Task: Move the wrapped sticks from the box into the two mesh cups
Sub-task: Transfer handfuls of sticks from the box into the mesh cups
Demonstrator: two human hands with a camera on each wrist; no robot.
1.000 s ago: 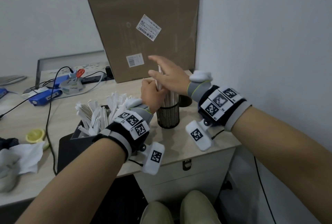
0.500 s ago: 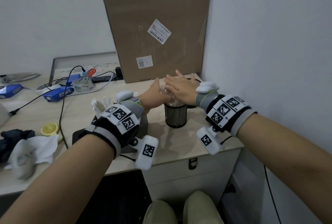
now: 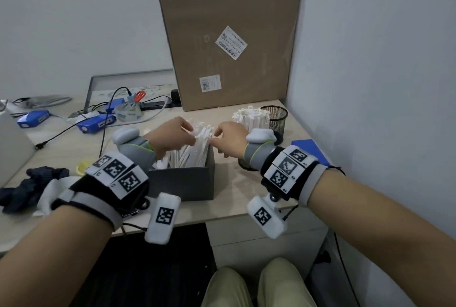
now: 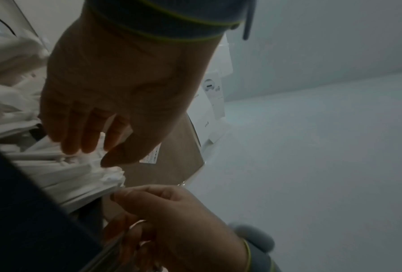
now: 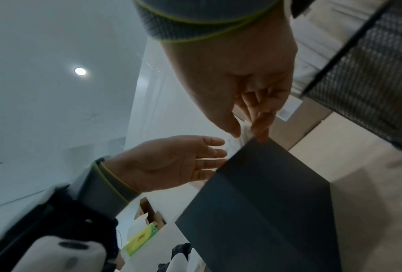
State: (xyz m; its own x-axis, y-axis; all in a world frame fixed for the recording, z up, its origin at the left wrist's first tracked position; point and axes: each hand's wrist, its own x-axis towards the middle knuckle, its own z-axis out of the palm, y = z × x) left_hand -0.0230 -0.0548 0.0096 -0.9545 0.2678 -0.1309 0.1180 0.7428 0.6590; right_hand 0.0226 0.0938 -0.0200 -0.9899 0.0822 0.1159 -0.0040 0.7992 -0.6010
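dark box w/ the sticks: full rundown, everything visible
The dark box is a matte, dark grey open-topped carton, cardboard by the look of it, standing upright near the front edge of the light wood desk. It is packed with white paper-wrapped sticks that stand leaning and poke above the rim. The left hand reaches among the stick tops with fingers fairly straight; the right hand pinches stick tips at the box's right corner. One mesh cup, beside a bundle of sticks, stands behind it to the right.
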